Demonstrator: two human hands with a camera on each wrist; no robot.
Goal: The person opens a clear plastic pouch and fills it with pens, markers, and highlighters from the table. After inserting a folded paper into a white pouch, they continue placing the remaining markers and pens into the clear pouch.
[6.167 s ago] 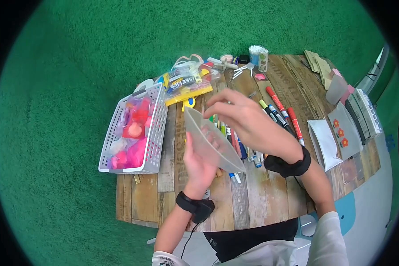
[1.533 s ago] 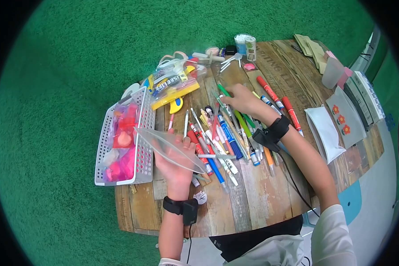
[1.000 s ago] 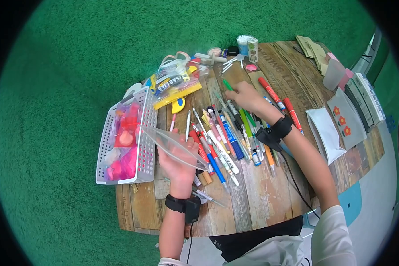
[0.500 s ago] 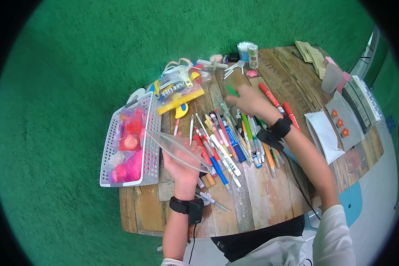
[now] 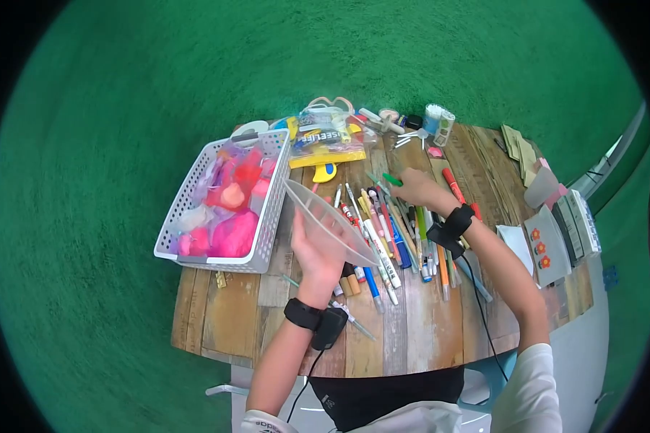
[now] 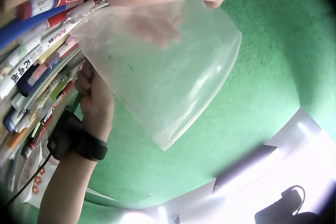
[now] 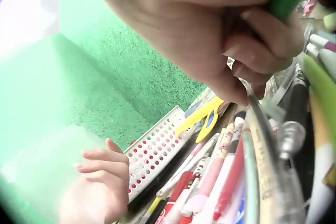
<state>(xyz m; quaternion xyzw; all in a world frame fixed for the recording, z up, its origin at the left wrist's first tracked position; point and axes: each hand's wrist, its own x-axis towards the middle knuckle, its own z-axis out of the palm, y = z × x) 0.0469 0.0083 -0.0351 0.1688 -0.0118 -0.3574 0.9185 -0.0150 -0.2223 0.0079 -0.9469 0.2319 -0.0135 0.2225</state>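
My left hand (image 5: 318,252) holds up a frosted, translucent plastic pouch (image 5: 339,232), tilted over the near left side of the pens. Its fingers show blurred through the plastic in the left wrist view, where the pouch (image 6: 163,71) looks flat. My right hand (image 5: 420,189) grips a green pen (image 5: 392,180) at the far end of the pen pile. In the right wrist view, its fingertips are right at a slim grey pen (image 7: 265,140). Spread below both hands are loose pens, including a white marker (image 5: 377,249) and a blue one (image 5: 373,289).
A white perforated basket (image 5: 267,224) of pink items stands at the left. Behind lies a yellow-edged zip bag (image 5: 328,156), with yellow scissors handles (image 5: 325,172) before it. Cotton swab tubs (image 5: 433,115) stand at the back; a flower-print pouch (image 5: 549,249) lies right.
The right hand went from the pouch's opening to the pens and stays there with the green pen. A grey pen slipped from beside the pouch toward the left wrist. The pouch now stands higher.
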